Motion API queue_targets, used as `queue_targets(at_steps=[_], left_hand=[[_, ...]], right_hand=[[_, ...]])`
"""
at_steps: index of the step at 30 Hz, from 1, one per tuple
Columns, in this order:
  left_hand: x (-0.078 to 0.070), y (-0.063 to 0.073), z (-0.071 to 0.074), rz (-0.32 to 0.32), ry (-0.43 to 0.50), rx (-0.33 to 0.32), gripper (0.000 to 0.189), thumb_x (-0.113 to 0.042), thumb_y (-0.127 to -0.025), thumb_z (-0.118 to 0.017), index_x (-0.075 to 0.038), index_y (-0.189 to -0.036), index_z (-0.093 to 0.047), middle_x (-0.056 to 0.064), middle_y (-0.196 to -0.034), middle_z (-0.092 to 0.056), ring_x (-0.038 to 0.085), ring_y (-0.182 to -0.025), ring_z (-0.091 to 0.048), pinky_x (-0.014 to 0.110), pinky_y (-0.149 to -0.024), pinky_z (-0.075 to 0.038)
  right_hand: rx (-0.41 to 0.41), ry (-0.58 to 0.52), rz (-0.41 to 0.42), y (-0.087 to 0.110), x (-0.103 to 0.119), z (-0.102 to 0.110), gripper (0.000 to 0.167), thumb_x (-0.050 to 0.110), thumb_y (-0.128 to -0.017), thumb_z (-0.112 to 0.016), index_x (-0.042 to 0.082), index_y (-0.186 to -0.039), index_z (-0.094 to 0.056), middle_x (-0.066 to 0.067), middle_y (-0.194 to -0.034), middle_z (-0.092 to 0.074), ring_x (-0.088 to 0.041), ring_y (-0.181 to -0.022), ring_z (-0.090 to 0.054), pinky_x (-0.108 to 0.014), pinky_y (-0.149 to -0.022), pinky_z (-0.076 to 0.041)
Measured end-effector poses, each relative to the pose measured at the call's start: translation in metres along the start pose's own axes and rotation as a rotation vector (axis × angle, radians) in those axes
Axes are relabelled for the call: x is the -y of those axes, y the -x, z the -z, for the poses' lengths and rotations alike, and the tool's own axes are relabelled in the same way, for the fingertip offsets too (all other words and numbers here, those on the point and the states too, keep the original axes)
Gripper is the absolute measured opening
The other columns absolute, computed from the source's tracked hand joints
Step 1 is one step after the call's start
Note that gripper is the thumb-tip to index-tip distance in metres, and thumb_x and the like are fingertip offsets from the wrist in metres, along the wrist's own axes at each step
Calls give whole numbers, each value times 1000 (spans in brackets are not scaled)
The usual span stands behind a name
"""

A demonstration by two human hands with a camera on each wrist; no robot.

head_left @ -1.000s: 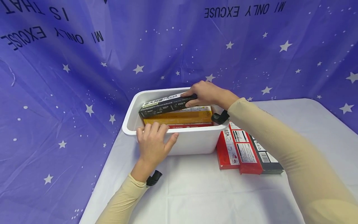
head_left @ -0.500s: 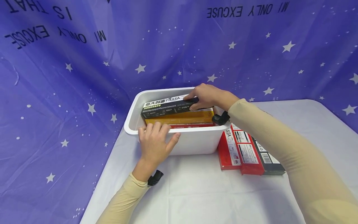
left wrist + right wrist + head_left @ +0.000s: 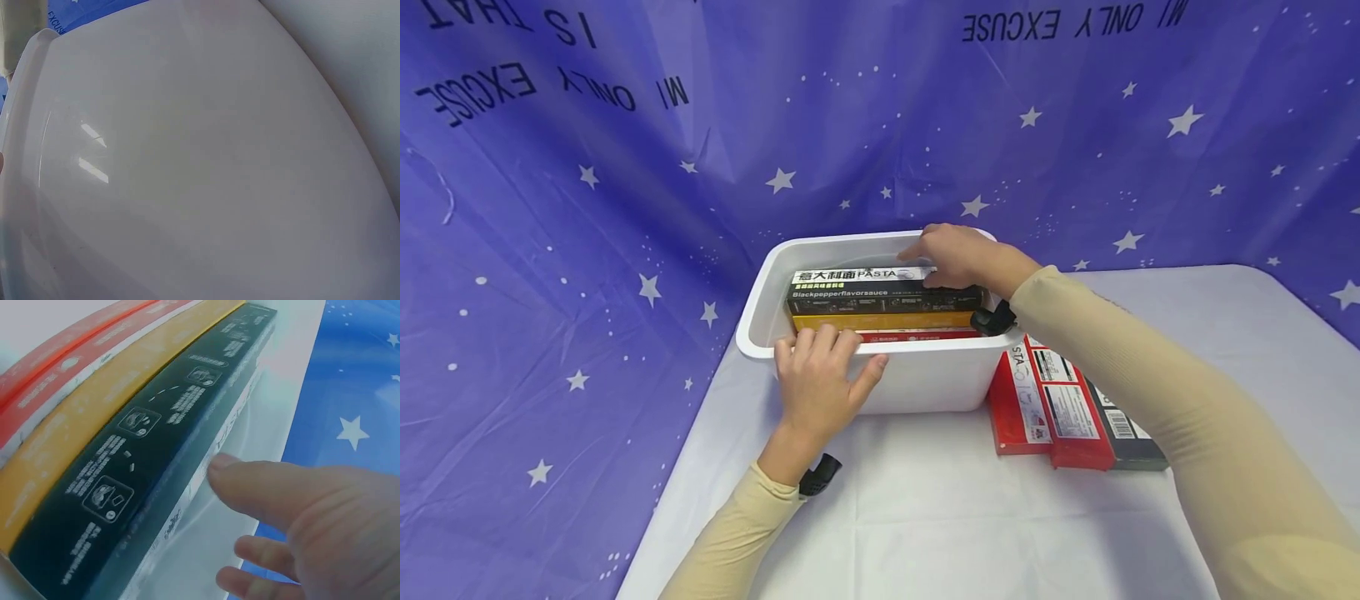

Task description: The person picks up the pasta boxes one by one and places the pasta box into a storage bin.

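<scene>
A white bin holds boxes standing in a row. At its back is a black pasta box, then a yellow box and red packaging toward the front. My left hand grips the bin's front rim, fingers hooked over it and thumb outside; the left wrist view shows mostly the bin's wall. My right hand reaches over the bin's back right. In the right wrist view its thumb lies at the black box's white side, and the other visible fingers are loose and apart from the box.
Right of the bin, a red pasta box, another red box and a black box lie side by side on the white tablecloth. A purple star-printed cloth hangs behind the bin.
The black pasta box has gone from tilted, right end raised, to lying level behind the yellow box. My right hand has loosened from it. The left hand keeps its grip on the rim.
</scene>
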State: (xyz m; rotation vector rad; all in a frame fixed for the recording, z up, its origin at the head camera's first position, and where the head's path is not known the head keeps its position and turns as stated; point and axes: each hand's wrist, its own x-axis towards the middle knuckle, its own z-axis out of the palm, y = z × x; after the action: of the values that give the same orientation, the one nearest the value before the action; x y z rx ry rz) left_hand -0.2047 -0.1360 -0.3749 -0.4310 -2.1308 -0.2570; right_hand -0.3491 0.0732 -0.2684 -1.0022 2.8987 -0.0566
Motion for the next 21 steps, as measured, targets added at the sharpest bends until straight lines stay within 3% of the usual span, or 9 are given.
queue_targets(at_steps=[14, 21], left_hand=[[-2, -1, 1, 1, 0, 11, 66, -67, -101, -34, -11, -89, -66, 11, -81, -64, 34, -76, -58, 50, -74, -34], [-1, 0, 0, 4, 0, 7, 65, -66, -101, -35, -10, -89, -66, 11, -81, -64, 34, -76, -58, 50, -74, -33]], right_hand=[[13, 16, -20, 4, 0, 2, 58, 21, -90, -78, 21, -144, -59, -16, -139, -64, -34, -131, -58, -54, -108, -46], [-60, 52, -28, 19, -4, 19, 55, 27, -91, -76, 18, -143, -60, -19, -134, -65, -37, -126, -60, -56, -105, -48]])
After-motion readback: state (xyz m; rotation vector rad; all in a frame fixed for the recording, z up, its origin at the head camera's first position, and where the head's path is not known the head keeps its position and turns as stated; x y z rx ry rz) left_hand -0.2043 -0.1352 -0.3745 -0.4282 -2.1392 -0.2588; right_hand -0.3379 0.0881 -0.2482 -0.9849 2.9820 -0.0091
